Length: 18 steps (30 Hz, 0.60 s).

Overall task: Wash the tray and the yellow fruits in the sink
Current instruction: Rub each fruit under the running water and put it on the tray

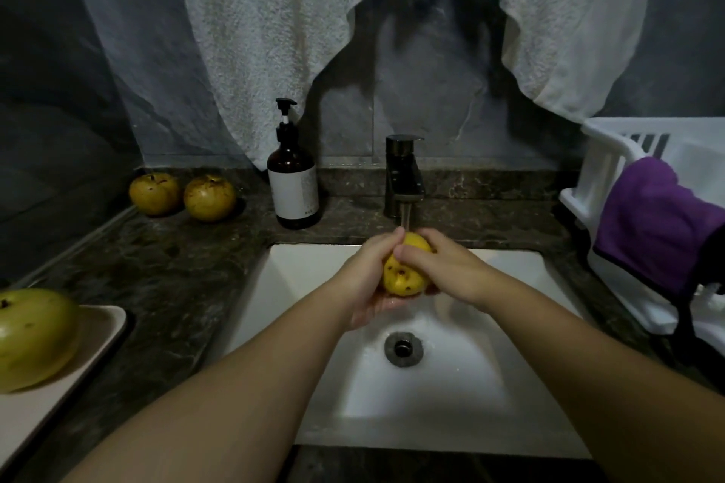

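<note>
Now, from the head view, both hands hold one yellow fruit (404, 271) over the white sink (451, 384), under water running from the dark faucet (404, 176) at 12 o'clock. The left hand (367, 282) cups it from below, fingers curled round it; the right hand (443, 267) wraps its top and side. On the table, two fruits (182, 194) sit at 10 o'clock beside a soap bottle (293, 184). At 8 o'clock another fruit (33, 337) rests on the tray (98, 341).
</note>
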Tool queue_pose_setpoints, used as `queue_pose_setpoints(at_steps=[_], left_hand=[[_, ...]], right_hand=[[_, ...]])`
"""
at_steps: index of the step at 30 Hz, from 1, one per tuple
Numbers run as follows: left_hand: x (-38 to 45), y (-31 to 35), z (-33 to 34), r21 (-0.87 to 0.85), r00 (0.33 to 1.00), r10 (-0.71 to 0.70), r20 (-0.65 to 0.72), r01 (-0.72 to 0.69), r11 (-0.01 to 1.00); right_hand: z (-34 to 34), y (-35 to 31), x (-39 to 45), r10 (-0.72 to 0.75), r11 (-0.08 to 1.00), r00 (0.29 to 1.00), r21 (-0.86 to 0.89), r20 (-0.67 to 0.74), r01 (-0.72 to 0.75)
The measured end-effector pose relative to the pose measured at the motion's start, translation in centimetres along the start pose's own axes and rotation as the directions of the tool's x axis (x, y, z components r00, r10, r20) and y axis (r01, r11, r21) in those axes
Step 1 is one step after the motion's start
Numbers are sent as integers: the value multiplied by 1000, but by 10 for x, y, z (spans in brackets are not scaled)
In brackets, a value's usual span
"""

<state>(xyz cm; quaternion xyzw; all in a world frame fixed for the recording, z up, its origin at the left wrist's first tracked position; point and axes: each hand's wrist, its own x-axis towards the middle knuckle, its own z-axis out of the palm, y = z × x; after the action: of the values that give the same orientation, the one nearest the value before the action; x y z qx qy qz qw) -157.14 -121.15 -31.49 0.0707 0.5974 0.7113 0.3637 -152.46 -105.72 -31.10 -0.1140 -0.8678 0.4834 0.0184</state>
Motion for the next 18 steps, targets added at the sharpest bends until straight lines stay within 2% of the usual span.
queue_pose_setpoints(at_steps=[2, 5, 7, 10, 12, 16, 18], left_hand=[[0, -2, 3, 12, 999, -37, 3, 37, 999], [3, -2, 4, -1, 991, -72, -116, 72, 997], [5, 0, 1, -38, 990, -61, -126, 56, 998], [4, 0, -4, 39, 994, 11, -110, -7, 999], [6, -1, -2, 123, 990, 71, -122, -56, 991], [10, -4, 6, 282, 979, 97, -180, -43, 958], [11, -7, 9, 306, 976, 83, -200, -19, 952]], right_hand=[[3, 0, -1, 70, 997, 998, 32, 3, -70], [12, 0, -1, -59, 997, 998, -50, -25, 58], [13, -3, -1, -90, 995, 995, -39, -36, 88], [13, -11, 1, 32, 990, 997, 138, -75, -21], [15, -15, 2, 129, 974, 988, 197, -82, -111], [17, -10, -2, 237, 898, 970, 370, 53, -240], [16, -7, -2, 273, 882, 960, 382, 69, -278]])
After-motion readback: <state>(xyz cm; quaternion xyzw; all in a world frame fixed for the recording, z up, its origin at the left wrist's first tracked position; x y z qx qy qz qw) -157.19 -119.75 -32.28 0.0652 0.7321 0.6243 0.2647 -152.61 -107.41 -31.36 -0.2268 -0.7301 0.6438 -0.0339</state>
